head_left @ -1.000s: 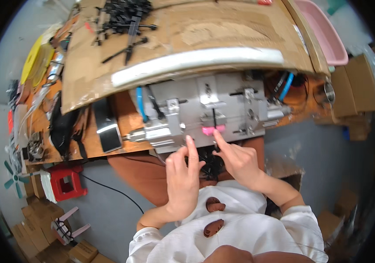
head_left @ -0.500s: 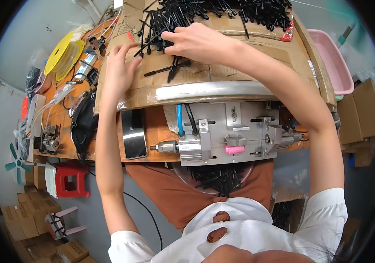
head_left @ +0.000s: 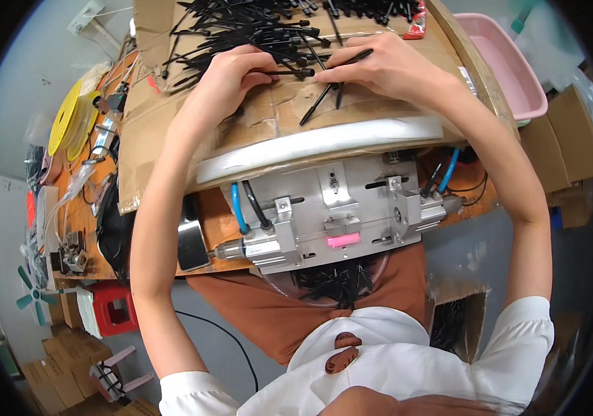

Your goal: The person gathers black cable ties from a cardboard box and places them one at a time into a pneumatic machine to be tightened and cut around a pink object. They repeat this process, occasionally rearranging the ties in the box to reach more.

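Observation:
On the cardboard lies a heap of thin black plastic sticks point(head_left: 248, 31), some with a thicker end. My left hand point(head_left: 230, 80) is at the near side of the heap, thumb and fingers closed on one black stick point(head_left: 296, 73) whose thick end points right. To the right, my right hand point(head_left: 386, 66) has its fingers bent together round another black stick point(head_left: 357, 57), which slants up between them. Just under its fingertips a loose black stick point(head_left: 316, 104) lies tilted on the cardboard; how these sticks cross beneath the fingers is partly hidden.
Nearer me stands a metal fixture point(head_left: 303, 208) with blue and black hoses and a pink piece point(head_left: 343, 240). A white strip point(head_left: 324, 143) edges the cardboard point(head_left: 158, 145). A phone point(head_left: 192, 244) lies left, a yellow spool point(head_left: 67, 118) beyond; a pink basin point(head_left: 504, 62) stands right.
The view has shifted. My left hand has moved right onto the near side of the heap and grips a stick. My right hand has moved right, away from the pile, with a stick in its fingers.

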Demonstrator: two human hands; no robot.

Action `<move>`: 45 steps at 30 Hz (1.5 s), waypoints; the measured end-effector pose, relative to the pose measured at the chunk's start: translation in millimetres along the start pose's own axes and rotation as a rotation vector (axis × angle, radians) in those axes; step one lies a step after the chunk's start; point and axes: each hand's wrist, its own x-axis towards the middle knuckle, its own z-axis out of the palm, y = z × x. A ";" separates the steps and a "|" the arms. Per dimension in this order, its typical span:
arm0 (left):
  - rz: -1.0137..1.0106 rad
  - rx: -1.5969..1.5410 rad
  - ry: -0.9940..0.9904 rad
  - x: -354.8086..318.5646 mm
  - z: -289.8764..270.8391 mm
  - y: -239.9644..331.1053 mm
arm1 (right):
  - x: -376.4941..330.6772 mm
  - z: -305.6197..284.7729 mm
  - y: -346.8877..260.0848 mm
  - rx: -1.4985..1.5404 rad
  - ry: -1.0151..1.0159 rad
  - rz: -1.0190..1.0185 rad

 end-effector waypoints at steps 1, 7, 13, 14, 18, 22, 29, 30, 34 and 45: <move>-0.028 0.008 -0.006 5.3 0.6 2.7 | -8.4 -2.8 1.8 0.008 -0.005 0.007; -0.030 0.149 0.040 -3.9 -5.8 40.6 | -33.5 -30.1 0.9 0.064 0.050 0.154; -0.182 -0.105 -0.165 -13.3 1.8 82.2 | 3.5 -56.4 17.8 0.677 -0.030 0.360; -0.213 -0.131 -0.203 -15.6 0.2 87.5 | 8.6 -61.7 20.3 0.571 -0.084 0.328; -0.337 -0.291 -0.212 -17.9 -11.1 96.9 | 22.8 -76.1 16.7 0.362 -0.130 0.296; -0.486 -0.921 0.018 -18.4 -48.0 85.9 | 26.6 -88.8 1.7 0.802 -0.109 0.579; -0.429 -0.524 0.411 -71.7 -30.8 113.9 | 0.3 -83.6 -18.4 0.531 0.129 0.618; -0.468 -0.502 0.460 -85.3 -16.6 131.5 | -3.1 -81.5 -20.0 0.443 0.182 0.643; -0.419 -0.179 0.371 -132.0 46.2 201.6 | -22.5 -80.8 -40.7 0.570 0.412 0.566; -0.487 0.073 0.028 -157.3 143.8 242.5 | -65.2 -87.7 -112.4 0.801 0.691 0.847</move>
